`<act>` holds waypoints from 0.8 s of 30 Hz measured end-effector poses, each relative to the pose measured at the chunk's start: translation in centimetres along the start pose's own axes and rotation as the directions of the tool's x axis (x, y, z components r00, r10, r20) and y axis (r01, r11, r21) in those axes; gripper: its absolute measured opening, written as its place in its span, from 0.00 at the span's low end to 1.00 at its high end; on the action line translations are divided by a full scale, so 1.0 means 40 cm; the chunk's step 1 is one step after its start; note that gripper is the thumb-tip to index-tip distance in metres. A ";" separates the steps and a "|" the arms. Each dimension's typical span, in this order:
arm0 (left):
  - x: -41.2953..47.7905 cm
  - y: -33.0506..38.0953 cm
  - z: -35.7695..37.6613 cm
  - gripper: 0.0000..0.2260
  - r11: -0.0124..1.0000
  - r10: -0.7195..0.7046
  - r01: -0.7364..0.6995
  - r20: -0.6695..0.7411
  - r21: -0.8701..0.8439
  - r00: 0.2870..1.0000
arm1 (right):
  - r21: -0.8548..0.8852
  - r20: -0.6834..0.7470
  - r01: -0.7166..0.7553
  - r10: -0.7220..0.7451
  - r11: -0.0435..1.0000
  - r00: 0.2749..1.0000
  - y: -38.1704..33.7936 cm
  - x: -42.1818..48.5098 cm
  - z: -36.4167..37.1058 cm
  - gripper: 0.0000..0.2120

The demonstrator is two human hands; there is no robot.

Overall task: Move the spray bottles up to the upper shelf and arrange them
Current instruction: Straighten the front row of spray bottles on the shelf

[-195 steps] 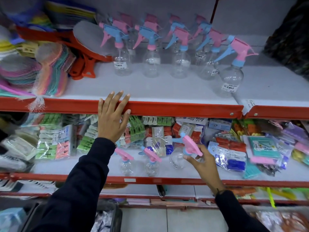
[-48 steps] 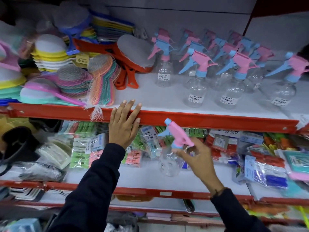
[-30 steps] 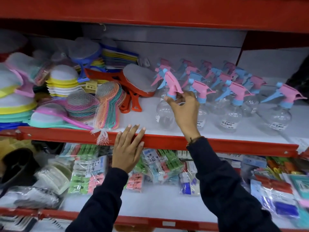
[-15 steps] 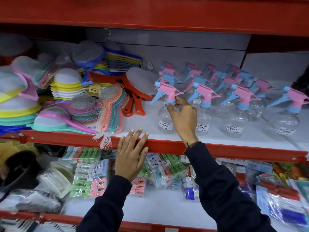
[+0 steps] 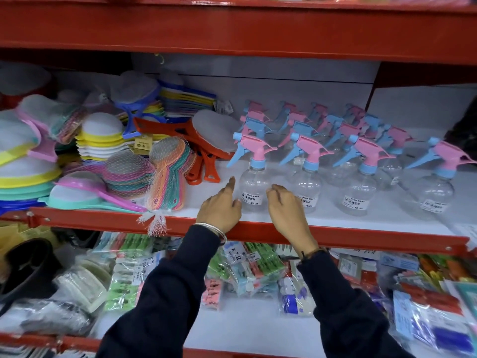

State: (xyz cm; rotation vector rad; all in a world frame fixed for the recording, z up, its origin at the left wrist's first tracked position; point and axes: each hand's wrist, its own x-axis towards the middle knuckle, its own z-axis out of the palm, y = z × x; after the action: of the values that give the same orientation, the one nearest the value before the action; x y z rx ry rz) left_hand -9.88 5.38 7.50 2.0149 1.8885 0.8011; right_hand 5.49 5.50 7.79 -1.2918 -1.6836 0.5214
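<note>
I am holding both hands at the front lip of the upper shelf [image 5: 361,220], in the middle of the frame. My left hand [image 5: 220,208] is resting on the red edge with its fingers loosely spread and the forefinger pointing up, gripping nothing. My right hand [image 5: 289,210] is sitting just to the right of it, fingers curled but apart, also holding nothing. Between the two hands the front-left spray bottle [image 5: 254,188] is standing upright on the white shelf board, its pink trigger head and blue nozzle pointing toward the left of the frame; whether my fingertips are touching its clear body I cannot tell. The other spray bottles [image 5: 358,187] are standing in rows to the right of it and behind it, running toward the back wall. In the left of the frame, netted bundles of coloured scoops [image 5: 167,171] and stacked strainers [image 5: 100,136] are filling that end of the same shelf. On the lower shelf [image 5: 247,324], beneath my dark sleeves, bags of clothes pegs [image 5: 258,270] are lying.
</note>
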 end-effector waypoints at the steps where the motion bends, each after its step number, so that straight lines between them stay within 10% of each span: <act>1: 0.008 0.001 -0.002 0.28 1.000 -0.002 0.003 0.029 -0.031 1.000 | 0.000 0.010 -0.001 0.001 1.000 1.000 -0.002 0.002 -0.001 0.12; 8: 0.004 0.009 0.013 0.27 0.993 -0.009 -0.009 -0.153 -0.115 0.988 | 0.049 0.017 0.033 -0.034 0.998 0.999 -0.004 0.000 -0.020 0.11; 14: -0.056 0.127 0.073 0.17 0.890 0.141 -0.363 -0.592 -0.274 0.793 | 0.179 -0.402 0.194 -0.108 0.965 0.909 0.066 -0.046 -0.119 0.19; 24: 0.042 0.240 0.155 0.32 0.959 0.113 -0.089 0.076 -0.269 0.991 | 0.153 -0.118 -0.072 0.090 0.986 0.989 0.137 0.021 -0.209 0.25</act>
State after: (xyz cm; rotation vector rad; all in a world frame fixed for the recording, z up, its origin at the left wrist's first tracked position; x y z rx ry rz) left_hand 1.53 6.96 8.03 1.9566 1.5474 0.9183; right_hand 15.48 6.61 7.96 -1.2620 -1.4661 0.5906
